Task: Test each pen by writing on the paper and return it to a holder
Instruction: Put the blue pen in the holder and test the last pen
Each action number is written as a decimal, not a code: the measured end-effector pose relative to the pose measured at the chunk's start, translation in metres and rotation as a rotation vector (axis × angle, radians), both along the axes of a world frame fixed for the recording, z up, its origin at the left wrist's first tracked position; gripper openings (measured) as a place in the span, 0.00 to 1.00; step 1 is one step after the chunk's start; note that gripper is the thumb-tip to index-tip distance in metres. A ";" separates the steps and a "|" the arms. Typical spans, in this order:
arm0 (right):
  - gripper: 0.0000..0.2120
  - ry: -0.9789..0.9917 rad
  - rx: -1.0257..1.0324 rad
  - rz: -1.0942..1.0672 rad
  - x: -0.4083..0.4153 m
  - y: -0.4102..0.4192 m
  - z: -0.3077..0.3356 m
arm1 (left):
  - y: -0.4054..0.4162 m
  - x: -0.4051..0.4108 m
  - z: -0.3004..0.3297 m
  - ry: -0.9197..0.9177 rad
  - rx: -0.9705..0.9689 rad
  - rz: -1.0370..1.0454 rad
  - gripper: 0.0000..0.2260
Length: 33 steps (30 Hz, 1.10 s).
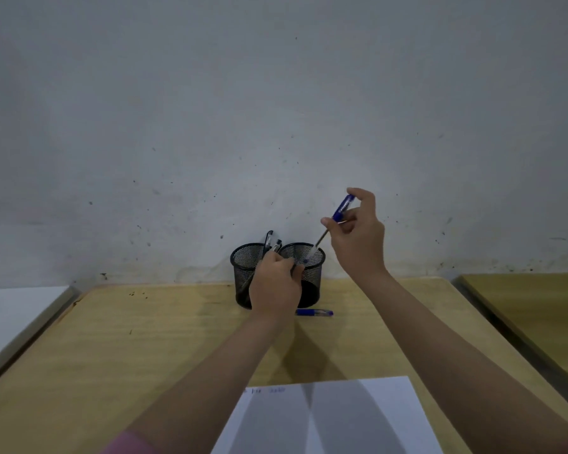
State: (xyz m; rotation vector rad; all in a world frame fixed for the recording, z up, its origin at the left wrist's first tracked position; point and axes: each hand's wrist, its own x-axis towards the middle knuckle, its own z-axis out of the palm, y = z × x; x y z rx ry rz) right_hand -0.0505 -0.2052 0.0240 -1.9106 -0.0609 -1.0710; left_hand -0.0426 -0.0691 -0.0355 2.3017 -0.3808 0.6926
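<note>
Pen in hand: blue pen point(328, 229) is hanging tip-down over the right holder point(310, 273), right hand point(358, 239) pinching its top
Left hand point(274, 283): is curling around the holders, grip unclear
Done: paper point(374, 417) at 6 o'clock is showing faint marks
Left: 1 pen point(314, 312) is lying on the desk point(145, 339); pens point(272, 244) at 12 o'clock are waiting in the left holder point(245, 273)

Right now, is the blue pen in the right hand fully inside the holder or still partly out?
Partly out. The blue pen slants with its tip just inside the right holder's rim, the capped end held high by the right hand.
</note>
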 end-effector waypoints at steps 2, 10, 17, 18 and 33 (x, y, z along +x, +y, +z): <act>0.25 0.061 -0.005 0.022 0.014 0.001 -0.010 | -0.003 0.005 -0.004 -0.037 0.009 0.017 0.11; 0.20 0.312 -0.172 -0.003 0.037 -0.008 -0.055 | -0.003 0.010 -0.012 -0.091 -0.013 0.023 0.11; 0.06 0.048 -0.245 -0.159 0.005 -0.006 -0.068 | 0.005 0.004 -0.006 0.030 0.047 -0.056 0.15; 0.03 0.039 -0.296 -0.132 0.000 -0.004 -0.072 | 0.011 0.000 -0.006 0.031 0.061 -0.097 0.17; 0.12 0.731 -0.839 -0.114 -0.029 0.041 -0.107 | 0.188 -0.053 -0.059 0.358 0.300 -0.118 0.30</act>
